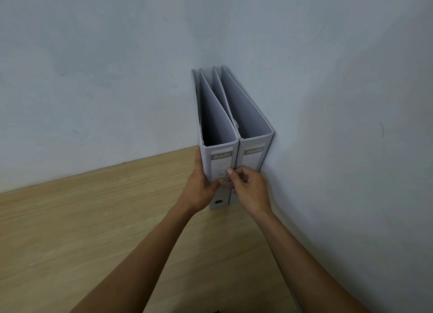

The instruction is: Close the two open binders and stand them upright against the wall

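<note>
Two white lever-arch binders stand upright side by side in the corner where the two walls meet, spines facing me. The right binder [254, 156] rests against the right wall. The left binder [220, 162] touches it. My left hand [201, 190] grips the left binder's lower spine, fingers along its left side and thumb on the front. My right hand [248, 190] pinches the seam between the two spines with thumb and curled fingers. Both binders are closed, their tops showing empty interiors.
A light wooden tabletop [82, 230] carries the binders and stretches left and toward me. A pale wall [93, 78] runs behind and another wall [351, 148] runs along the right side.
</note>
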Demonstrator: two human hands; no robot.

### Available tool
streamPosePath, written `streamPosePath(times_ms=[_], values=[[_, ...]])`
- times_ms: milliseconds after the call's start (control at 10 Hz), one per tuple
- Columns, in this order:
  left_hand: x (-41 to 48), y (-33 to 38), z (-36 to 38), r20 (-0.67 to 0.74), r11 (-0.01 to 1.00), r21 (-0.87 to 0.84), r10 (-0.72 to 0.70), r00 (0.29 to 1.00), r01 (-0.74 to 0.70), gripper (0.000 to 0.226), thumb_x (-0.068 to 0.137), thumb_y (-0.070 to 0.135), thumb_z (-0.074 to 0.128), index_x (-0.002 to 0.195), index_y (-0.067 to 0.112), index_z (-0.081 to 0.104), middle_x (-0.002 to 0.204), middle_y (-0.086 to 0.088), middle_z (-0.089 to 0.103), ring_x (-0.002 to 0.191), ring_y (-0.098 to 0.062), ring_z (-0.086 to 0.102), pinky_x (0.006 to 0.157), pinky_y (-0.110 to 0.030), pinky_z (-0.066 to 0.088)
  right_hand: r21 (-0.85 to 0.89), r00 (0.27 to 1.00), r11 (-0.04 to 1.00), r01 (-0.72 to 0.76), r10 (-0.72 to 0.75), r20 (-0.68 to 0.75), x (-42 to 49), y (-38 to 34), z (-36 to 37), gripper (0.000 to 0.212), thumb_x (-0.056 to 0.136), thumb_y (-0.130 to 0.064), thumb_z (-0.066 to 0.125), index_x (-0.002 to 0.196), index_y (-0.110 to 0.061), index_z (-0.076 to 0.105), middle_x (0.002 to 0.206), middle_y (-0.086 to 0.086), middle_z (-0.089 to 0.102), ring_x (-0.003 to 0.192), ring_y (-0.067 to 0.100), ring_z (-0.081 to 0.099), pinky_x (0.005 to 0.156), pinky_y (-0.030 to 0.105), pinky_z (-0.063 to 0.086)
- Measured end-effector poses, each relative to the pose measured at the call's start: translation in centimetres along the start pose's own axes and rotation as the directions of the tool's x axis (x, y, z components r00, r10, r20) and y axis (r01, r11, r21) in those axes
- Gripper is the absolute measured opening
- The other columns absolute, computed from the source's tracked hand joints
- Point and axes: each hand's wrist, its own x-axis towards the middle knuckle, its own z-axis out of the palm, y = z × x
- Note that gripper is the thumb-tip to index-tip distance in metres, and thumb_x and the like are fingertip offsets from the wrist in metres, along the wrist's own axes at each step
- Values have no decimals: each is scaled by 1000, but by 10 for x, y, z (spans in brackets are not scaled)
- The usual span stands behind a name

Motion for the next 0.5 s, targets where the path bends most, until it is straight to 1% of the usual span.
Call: streamPosePath(times_ms=[100, 200, 300, 400, 500], values=[[0, 0, 0, -3, 1000, 17, -6, 1000, 6, 99, 89, 14, 72, 160, 15, 4, 150, -9, 49, 137, -24, 50, 97, -23, 49, 8, 1000, 1000, -2, 2, -9, 0, 1, 0, 25, 96, -37, 62, 92, -15, 74, 88, 0, 78, 85, 12, 74, 78, 36, 63], [1, -1, -2, 7, 999, 42, 12, 1000, -13, 98, 86, 4, 72, 160, 14, 9, 148, -9, 50, 131, -17, 51, 79, -1, 48, -1, 1000, 1000, -12, 12, -22, -1, 1, 2, 25, 96, -37, 62, 92, -14, 73, 90, 1, 77, 88, 15, 74, 79, 40, 62], [-2, -2, -6, 14, 999, 45, 13, 1000, -14, 102, 84, 0, 73, 161, 19, 8, 150, -6, 47, 129, -13, 49, 78, 0, 48, 3, 999, 1000, -22, 22, -36, -4, -1, 2, 23, 96, -37, 60, 90, -17, 71, 91, 1, 75, 89, 19, 72, 79, 41, 62], [-16, 1, -15, 1, 999, 42, -9, 1000, 9, 104, 87, 7, 73, 161, 27, 4, 160, -1, 34, 139, -25, 48, 94, -21, 49, 37, 999, 998, -42, 43, -23, -18, -6, 4, 22, 100, -33, 56, 86, -20, 68, 89, 2, 73, 86, 19, 71, 72, 30, 57], [-36, 1, -24, -43, 993, 31, -110, 993, 111, 101, 92, 15, 70, 162, 28, -1, 168, -3, 21, 135, -26, 54, 89, -24, 48, 51, 998, 997, -59, 59, 0, -31, -9, 13, 21, 101, -29, 54, 88, -19, 67, 89, 2, 71, 83, 15, 69, 72, 26, 55]])
